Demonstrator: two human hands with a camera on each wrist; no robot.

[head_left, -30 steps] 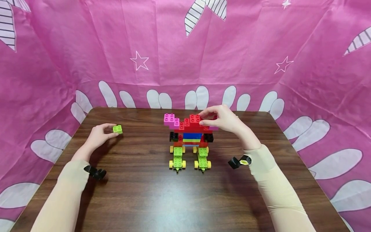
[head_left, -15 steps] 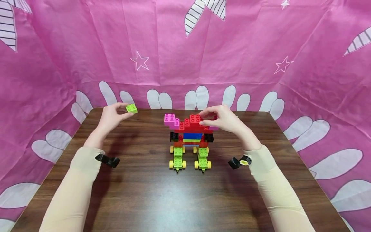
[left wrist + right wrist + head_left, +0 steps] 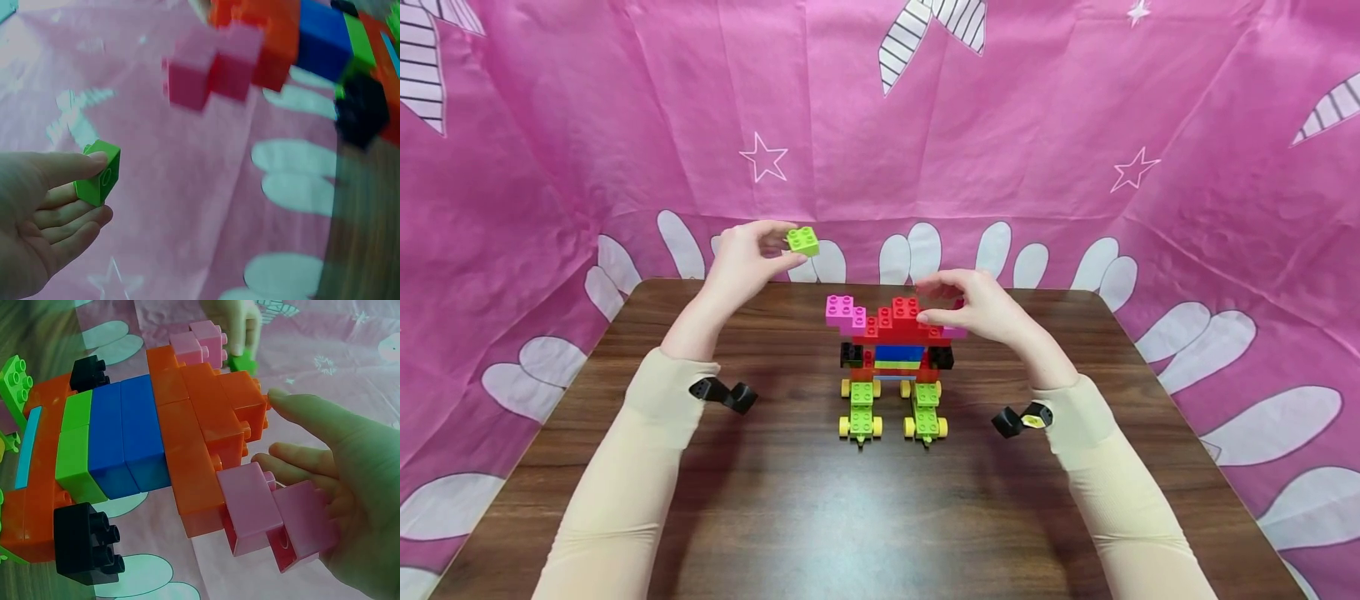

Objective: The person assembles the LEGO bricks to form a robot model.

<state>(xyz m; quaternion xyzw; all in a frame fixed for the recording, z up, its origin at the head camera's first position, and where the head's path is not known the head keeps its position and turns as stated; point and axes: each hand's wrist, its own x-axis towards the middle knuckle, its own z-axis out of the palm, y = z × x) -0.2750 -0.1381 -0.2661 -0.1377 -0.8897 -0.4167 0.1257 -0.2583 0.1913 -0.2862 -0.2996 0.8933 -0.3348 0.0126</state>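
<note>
In the head view my left hand (image 3: pixel 743 262) pinches a lime-green toy building brick (image 3: pixel 802 241) with studs, raised above the table's far side. The left wrist view shows the thumb across that brick (image 3: pixel 101 173), with fingers beneath. A toy-brick model (image 3: pixel 898 333) stands upright in the middle, on green wheeled bases (image 3: pixel 861 415) with yellow wheels. Its upper part has red, pink, blue and black bricks. My right hand (image 3: pixel 981 308) lightly holds the top red brick (image 3: pixel 245 400), thumb at its near side and fingers behind. Pink bricks (image 3: pixel 278 512) partly cover those fingers.
A dark wooden table (image 3: pixel 820 517) lies under the model. Pink patterned cloth (image 3: pixel 1037 125) rises behind the table and at both sides. Black wrist cameras (image 3: pixel 724 394) sit on both forearms, which extend over the table from the near side.
My left hand has carried the green brick up and to the right, toward the model. The right hand's fingers have risen slightly, while its thumb and the model have stayed in place.
</note>
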